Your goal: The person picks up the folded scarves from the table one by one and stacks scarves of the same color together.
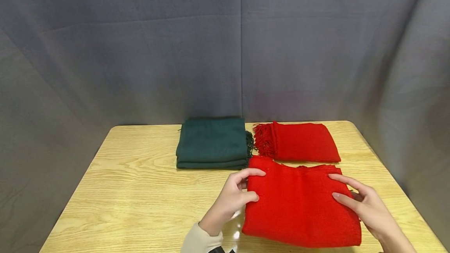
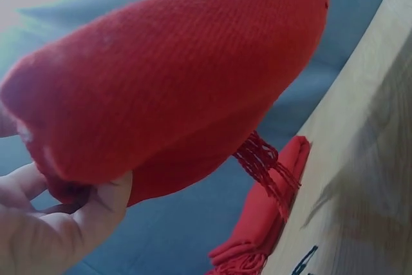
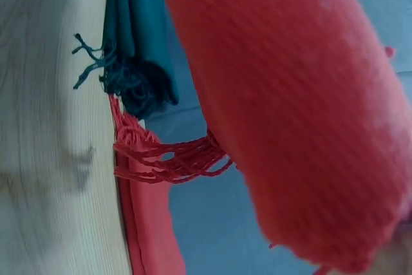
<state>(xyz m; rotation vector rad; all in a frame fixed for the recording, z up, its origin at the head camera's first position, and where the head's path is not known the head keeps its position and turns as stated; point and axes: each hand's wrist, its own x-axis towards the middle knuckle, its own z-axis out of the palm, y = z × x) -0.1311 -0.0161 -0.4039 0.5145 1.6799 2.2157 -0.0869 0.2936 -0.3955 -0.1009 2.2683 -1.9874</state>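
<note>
The folded red woven cloth (image 1: 299, 206) is held above the light wooden table (image 1: 140, 198) by its two opposite side edges, probably so that its layers stay together; its red fringe (image 2: 257, 159) hangs below. The folded dark green fringed cloth (image 1: 212, 141) and a second folded red fringed cloth (image 1: 306, 141) lie side by side near the far edge, which seems to leave the nearer part for handling. The left hand (image 1: 232, 196) and right hand (image 1: 365, 204) are partly closed, each gripping one side, thumb and forefinger upon the upper face.
</note>
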